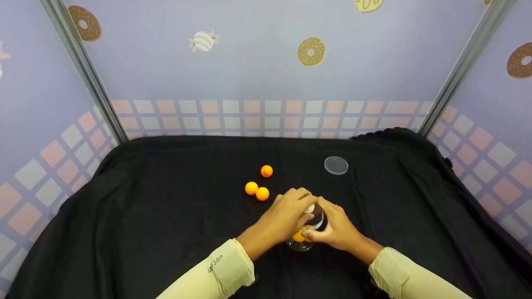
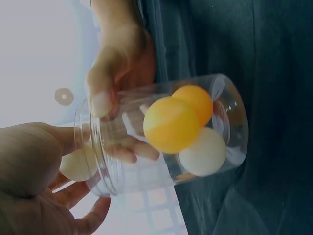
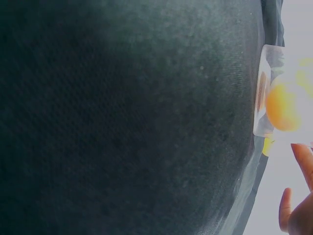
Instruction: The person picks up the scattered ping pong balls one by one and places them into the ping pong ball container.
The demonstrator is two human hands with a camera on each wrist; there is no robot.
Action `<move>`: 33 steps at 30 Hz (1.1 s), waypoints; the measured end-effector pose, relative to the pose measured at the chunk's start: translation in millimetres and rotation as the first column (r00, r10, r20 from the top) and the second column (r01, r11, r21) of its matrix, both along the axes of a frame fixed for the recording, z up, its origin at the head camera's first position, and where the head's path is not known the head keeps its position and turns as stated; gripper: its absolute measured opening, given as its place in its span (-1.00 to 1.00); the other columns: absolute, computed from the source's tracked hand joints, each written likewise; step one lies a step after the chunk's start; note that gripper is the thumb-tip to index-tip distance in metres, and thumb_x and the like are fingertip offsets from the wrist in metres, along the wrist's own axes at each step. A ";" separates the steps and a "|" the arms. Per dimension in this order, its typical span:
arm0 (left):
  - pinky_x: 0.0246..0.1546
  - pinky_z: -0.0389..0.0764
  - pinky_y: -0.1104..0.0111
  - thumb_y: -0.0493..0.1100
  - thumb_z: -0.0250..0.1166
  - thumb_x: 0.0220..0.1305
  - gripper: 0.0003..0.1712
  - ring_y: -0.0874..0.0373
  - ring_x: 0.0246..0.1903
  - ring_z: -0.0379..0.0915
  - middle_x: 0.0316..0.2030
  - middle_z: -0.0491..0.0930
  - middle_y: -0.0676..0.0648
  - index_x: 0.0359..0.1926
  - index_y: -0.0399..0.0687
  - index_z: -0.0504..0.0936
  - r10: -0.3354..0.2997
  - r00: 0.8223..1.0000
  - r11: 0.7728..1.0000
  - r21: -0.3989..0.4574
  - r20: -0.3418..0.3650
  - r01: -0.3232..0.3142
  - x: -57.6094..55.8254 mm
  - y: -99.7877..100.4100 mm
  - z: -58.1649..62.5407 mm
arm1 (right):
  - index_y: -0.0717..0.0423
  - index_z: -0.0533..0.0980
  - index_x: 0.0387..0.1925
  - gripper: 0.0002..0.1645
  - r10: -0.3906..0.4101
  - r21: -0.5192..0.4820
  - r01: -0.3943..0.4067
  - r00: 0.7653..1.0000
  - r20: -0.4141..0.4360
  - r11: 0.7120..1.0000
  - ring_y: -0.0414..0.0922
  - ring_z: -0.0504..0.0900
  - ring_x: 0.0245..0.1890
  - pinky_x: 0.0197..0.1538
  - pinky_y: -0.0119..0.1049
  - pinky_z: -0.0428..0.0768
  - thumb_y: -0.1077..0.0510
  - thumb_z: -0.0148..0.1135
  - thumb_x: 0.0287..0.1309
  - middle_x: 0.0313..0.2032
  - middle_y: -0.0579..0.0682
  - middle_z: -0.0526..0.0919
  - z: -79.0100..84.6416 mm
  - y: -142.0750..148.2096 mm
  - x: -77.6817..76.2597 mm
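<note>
A clear, round jar (image 2: 230,90) stands on the black cloth, close to the person. Inside it lie two orange balls (image 2: 168,125) and a white ball (image 2: 203,152), table-tennis sized. My right hand (image 1: 341,228) grips the jar near its rim, thumb on the near side. Over the mouth, my left hand (image 1: 286,211) holds another white ball (image 2: 78,164) between its fingers. That ball is at the jar's opening, partly seen through the rim. The right wrist view catches only part of the jar, overexposed, and a few fingertips (image 3: 304,161).
Beyond the hands, three orange balls lie loose: one ball (image 1: 266,171) farther back and a pair (image 1: 251,188) side by side. A clear round lid (image 1: 336,165) rests on the black cloth (image 1: 187,232) at back right. Patterned walls (image 1: 257,74) enclose the table.
</note>
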State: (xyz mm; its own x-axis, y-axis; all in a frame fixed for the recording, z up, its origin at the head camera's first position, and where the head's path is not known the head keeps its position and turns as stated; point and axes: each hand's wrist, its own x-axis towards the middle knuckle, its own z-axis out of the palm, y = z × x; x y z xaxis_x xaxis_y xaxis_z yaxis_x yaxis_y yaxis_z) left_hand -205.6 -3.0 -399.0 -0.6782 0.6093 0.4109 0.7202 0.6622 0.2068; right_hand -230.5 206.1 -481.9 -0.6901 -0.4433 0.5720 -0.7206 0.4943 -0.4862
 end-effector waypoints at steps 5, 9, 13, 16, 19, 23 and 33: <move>-0.14 0.58 0.25 -0.02 0.36 0.36 -0.58 0.15 0.00 0.54 0.06 0.61 0.09 0.22 0.13 0.62 0.025 1.000 1.000 -0.003 -0.005 -0.025 3.3 3.2 -1.7 | -0.14 0.49 0.15 -0.19 0.005 0.008 -0.005 1.000 0.029 1.000 -0.26 0.65 -0.17 -0.14 -0.30 0.68 -0.23 0.59 -0.15 -0.10 -0.22 0.64 1.1 0.4 0.6; -0.17 0.56 0.26 -0.04 0.36 0.36 -0.59 0.15 -0.02 0.54 0.04 0.61 0.09 0.21 0.13 0.62 0.032 0.999 0.999 -0.009 -0.015 -0.032 4.4 4.8 -1.2 | -0.19 0.49 0.14 -0.21 -0.005 0.005 0.004 0.999 0.052 1.000 -0.27 0.65 -0.17 -0.15 -0.31 0.68 -0.23 0.59 -0.15 -0.10 -0.26 0.64 3.1 0.0 2.1; -0.16 0.56 0.26 -0.04 0.36 0.35 -0.59 0.14 -0.01 0.54 0.04 0.61 0.09 0.20 0.13 0.61 0.037 0.999 0.999 -0.012 -0.019 -0.037 4.5 5.3 -2.4 | -0.20 0.50 0.14 -0.21 -0.012 0.000 0.012 0.998 0.059 1.000 -0.27 0.65 -0.18 -0.15 -0.31 0.68 -0.23 0.60 -0.17 -0.11 -0.27 0.64 3.1 -0.8 3.3; -0.14 0.56 0.26 -0.04 0.36 0.36 -0.59 0.15 0.00 0.54 0.04 0.61 0.09 0.20 0.13 0.61 0.039 0.999 0.999 -0.012 -0.007 -0.040 4.8 5.1 -2.8 | -0.17 0.50 0.15 -0.20 -0.008 0.001 0.008 0.998 0.061 1.000 -0.26 0.65 -0.18 -0.15 -0.30 0.68 -0.24 0.59 -0.16 -0.10 -0.24 0.64 2.7 -1.0 3.2; -0.14 0.55 0.27 -0.04 0.36 0.36 -0.59 0.15 0.00 0.54 0.04 0.60 0.09 0.21 0.13 0.61 0.041 0.999 0.999 -0.013 -0.002 -0.041 5.1 5.1 -2.2 | -0.16 0.49 0.15 -0.20 -0.005 -0.002 0.005 0.999 0.054 1.000 -0.26 0.65 -0.18 -0.16 -0.30 0.68 -0.24 0.59 -0.15 -0.11 -0.23 0.65 1.9 -0.9 2.4; -0.15 0.55 0.27 -0.04 0.36 0.35 -0.58 0.14 -0.01 0.55 0.04 0.61 0.08 0.20 0.12 0.61 0.041 0.999 0.999 -0.014 -0.010 -0.041 5.1 5.3 -2.1 | -0.17 0.50 0.14 -0.21 -0.002 -0.014 0.002 0.999 0.038 1.000 -0.27 0.65 -0.20 -0.18 -0.31 0.67 -0.24 0.59 -0.15 -0.12 -0.26 0.65 0.3 -0.8 1.6; -0.13 0.57 0.24 -0.05 0.39 0.33 -0.55 0.12 0.02 0.53 0.05 0.61 0.08 0.22 0.12 0.61 0.039 0.999 0.999 0.004 -0.013 -0.039 4.5 6.0 -2.7 | -0.11 0.49 0.18 -0.16 -0.004 0.000 0.004 0.999 0.043 1.000 -0.25 0.66 -0.18 -0.16 -0.30 0.69 -0.26 0.59 -0.15 -0.10 -0.19 0.66 0.4 0.5 1.7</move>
State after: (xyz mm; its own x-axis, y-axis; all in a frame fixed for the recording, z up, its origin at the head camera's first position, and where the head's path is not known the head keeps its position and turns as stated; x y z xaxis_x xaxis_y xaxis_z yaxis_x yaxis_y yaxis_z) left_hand -201.1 3.0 -401.7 -0.6958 0.5808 0.4225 0.6967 0.6889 0.2003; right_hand -228.7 206.6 -481.5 -0.7157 -0.4404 0.5421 -0.6972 0.4971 -0.5166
